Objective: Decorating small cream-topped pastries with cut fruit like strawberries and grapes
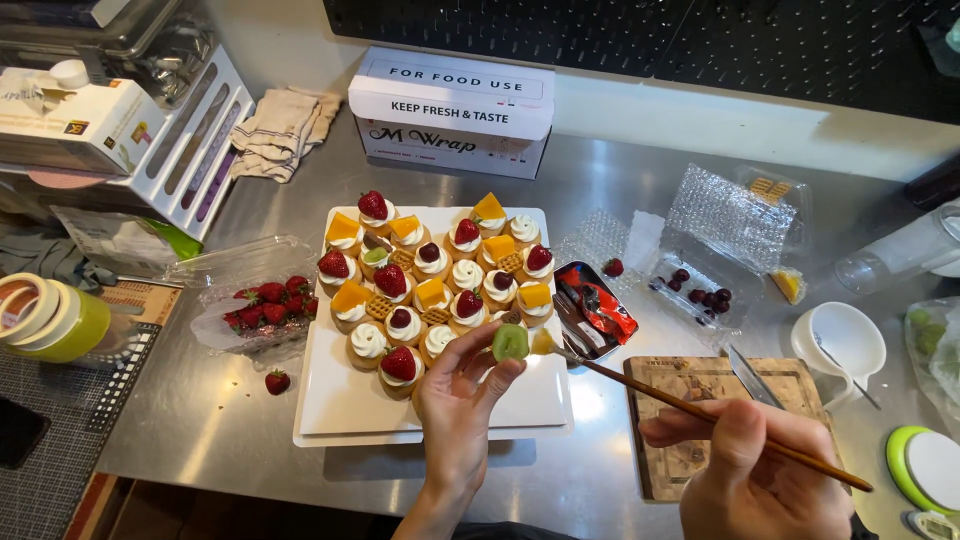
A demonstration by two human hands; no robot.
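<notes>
- left hand [455, 400] comes up from the bottom edge, fingers pinched on a green kiwi slice [510, 342], holding it just over the front right part of the white square plate [440, 405]
- right hand [765, 470] is closed around wooden chopsticks [700, 415], tips pointing toward the kiwi slice
- the plate is loaded with cream-topped tartlets [430, 275] with strawberries, mango cubes and waffle bits
- everything sits on a steel counter [230, 410], with a dark pegboard along the back wall
- white wrap dispenser box [452, 110] stands behind the plate, clear strawberry punnet [262, 305] to the left, wooden cutting board [690, 395] with a knife [752, 377] to the right
</notes>
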